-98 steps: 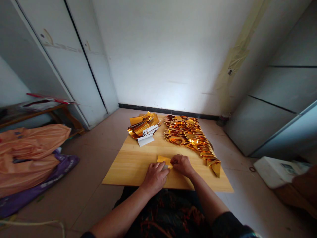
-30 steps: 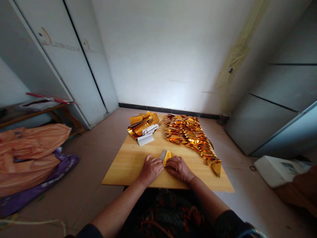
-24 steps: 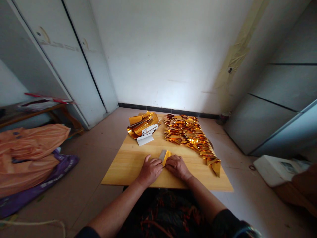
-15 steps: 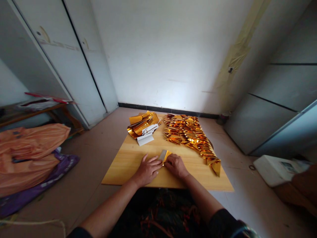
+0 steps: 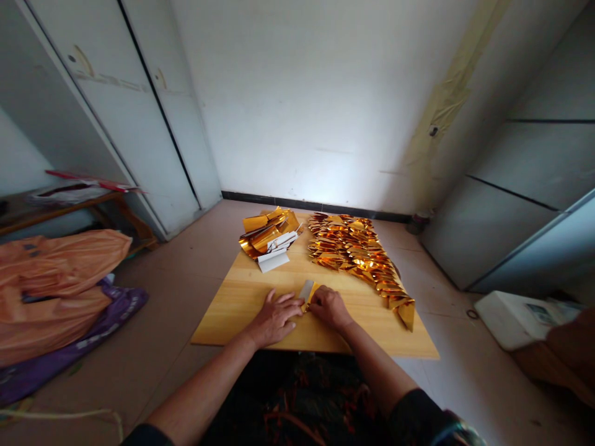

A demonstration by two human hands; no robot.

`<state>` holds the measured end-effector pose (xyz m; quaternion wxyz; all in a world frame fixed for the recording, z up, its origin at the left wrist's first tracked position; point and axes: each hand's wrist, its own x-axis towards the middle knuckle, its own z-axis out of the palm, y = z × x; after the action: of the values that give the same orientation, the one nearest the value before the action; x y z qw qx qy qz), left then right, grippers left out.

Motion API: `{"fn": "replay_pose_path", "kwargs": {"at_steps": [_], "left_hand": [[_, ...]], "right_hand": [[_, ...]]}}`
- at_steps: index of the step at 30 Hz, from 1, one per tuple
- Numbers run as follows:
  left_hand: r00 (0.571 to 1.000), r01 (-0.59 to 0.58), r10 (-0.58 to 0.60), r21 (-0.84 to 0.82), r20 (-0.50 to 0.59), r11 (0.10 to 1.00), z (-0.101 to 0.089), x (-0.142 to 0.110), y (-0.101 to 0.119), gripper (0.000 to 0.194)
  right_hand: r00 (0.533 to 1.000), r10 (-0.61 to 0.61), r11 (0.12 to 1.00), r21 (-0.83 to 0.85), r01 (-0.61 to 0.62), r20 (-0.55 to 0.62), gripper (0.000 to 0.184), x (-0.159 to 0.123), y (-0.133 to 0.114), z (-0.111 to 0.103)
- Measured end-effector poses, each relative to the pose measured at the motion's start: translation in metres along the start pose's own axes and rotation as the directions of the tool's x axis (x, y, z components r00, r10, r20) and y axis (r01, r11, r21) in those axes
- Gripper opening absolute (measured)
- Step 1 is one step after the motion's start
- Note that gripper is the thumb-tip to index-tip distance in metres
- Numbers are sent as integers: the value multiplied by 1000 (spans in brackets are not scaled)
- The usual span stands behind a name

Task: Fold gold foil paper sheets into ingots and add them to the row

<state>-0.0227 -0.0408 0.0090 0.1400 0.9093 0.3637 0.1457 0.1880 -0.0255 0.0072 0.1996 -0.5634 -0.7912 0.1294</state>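
Observation:
A small sheet of gold foil paper [image 5: 307,289], its pale grey back partly showing, lies partly folded on the wooden board [image 5: 232,316] between my hands. My left hand [image 5: 275,319] rests flat with fingers spread, its fingertips on the paper's left side. Curled over the right edge of the sheet is my right hand [image 5: 329,307], fingers closed on it and hiding that side. At the back left of the board is a loose heap of gold paper sheets [image 5: 269,235], some white side up. Overlapping rows of folded gold paper pieces [image 5: 348,244] cover the back right.
A white wall [image 5: 307,111] stands behind the board. Grey cabinets [image 5: 125,111] rise at the left, near an orange cloth or bag [image 5: 60,266] and a purple sack [image 5: 121,310]. To the right are a grey cabinet-like unit [image 5: 502,204] and a white box [image 5: 506,319].
The paper has been turned and more of its grey back shows. My left hand has slid left and spread its fingers; my right hand has curled in from lying flatter on the paper.

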Motion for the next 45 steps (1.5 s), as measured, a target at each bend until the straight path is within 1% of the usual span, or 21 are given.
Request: {"fn": "replay_pose_path", "kwargs": {"at_steps": [2,6,9,11,12,16,19,23,28,32,35,37,39,41,43,45], "left_hand": [[1000,-5,5,1,2,1000,0,-1,1,28],[1000,29,-29,-14,6,999,1,0,2,27],[999,33,-34,-13,-19,999,1,0,5,39],[1000,17,-18,-3,-21,1000,0,0,6,47],[1000,8,-8,4,-17,1000,-1,-1,7,48],[1000,-7,8,35,-15,999,-1,-2,8,42],[1000,-8,9,51,-22,999,-1,-2,9,43],[1000,3,-2,49,-19,999,0,-2,11,42],[1000,15,-14,37,-26,999,-1,-1,12,40],[997,29,-26,44,-74,999,3,3,16,33],[985,78,-68,54,-160,996,8,10,23,16],[969,123,-106,60,-224,991,11,17,29,6],[955,164,-140,72,-263,984,14,23,34,7],[947,193,-162,91,-278,977,14,27,37,10],[945,205,-168,109,-282,973,13,30,37,11],[946,194,-154,120,-286,974,12,30,34,13]], "right_hand": [[1000,13,1000,-14,-13,14,11,1,-2,-2],[998,50,999,-22,-49,43,9,2,-4,-5],[997,53,999,-11,-52,53,8,2,-2,-4],[998,45,999,-2,-45,52,8,3,0,-3],[998,41,999,2,-41,52,8,3,1,-2],[997,60,998,9,-60,48,6,4,2,0],[996,82,997,12,-82,43,6,4,0,0],[997,81,996,34,-81,4,8,2,0,1],[997,69,989,134,-65,-20,15,3,6,5],[998,56,984,171,-53,-12,18,3,9,6],[999,49,987,151,-47,-7,9,2,10,5],[999,47,987,153,-49,16,9,3,11,3],[999,42,987,157,-46,29,14,4,13,2],[1000,20,990,142,-22,16,19,4,14,1],[1000,-19,997,78,19,-8,19,2,12,-1],[998,-48,998,-40,47,-26,14,-2,6,-4]]}}
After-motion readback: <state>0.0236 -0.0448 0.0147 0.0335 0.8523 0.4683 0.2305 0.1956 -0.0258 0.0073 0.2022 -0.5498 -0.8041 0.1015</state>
